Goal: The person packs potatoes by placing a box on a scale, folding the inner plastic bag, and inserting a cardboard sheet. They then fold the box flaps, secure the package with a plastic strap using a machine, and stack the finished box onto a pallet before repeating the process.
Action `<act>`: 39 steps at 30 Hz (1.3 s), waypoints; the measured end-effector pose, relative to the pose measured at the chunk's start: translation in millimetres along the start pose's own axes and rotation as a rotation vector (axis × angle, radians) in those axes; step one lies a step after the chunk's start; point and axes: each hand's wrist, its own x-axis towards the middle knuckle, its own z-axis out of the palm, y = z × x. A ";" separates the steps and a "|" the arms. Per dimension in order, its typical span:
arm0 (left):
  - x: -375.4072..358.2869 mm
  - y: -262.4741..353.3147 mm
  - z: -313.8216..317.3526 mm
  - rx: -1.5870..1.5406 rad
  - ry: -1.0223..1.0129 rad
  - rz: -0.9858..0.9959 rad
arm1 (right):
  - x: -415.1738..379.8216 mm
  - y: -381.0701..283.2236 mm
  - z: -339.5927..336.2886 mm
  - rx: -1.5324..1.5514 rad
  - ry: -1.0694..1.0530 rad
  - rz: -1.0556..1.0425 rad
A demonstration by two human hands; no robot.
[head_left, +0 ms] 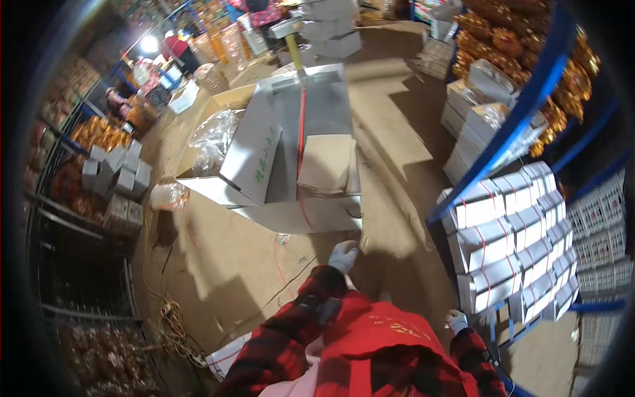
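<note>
My left hand [343,257], in a pale glove, is just below the near edge of a long grey-topped box or table [321,116]. Its fingers are too small and curled to tell whether they hold anything. My right hand [456,321], also gloved, is low at the right, beside the stacked white boxes [489,284]; its fingers look bent, with no object visible in them. Brown cardboard sheets [325,162] lie on the grey top, next to a red strap [302,132]. An open carton [218,142] with clear plastic inside stands to the left.
Blue rack posts [509,152] rise at the right, with gold-wrapped goods [493,40] behind. Shelves and white boxes [122,172] line the left. Coiled cord [173,324] lies on the floor at lower left. People [180,47] are in the far background.
</note>
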 end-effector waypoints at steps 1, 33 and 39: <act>24.8 1.3 13.3 0.125 0.063 0.122 | 14.0 -35.0 5.9 -0.010 -0.021 -0.051; 366.9 99.9 -45.1 0.378 0.044 -1.182 | 410.1 -859.9 377.1 -1.594 -1.224 -0.348; 393.3 119.1 -40.6 -0.083 0.800 -1.227 | 373.9 -971.1 501.6 -1.511 -1.452 -0.787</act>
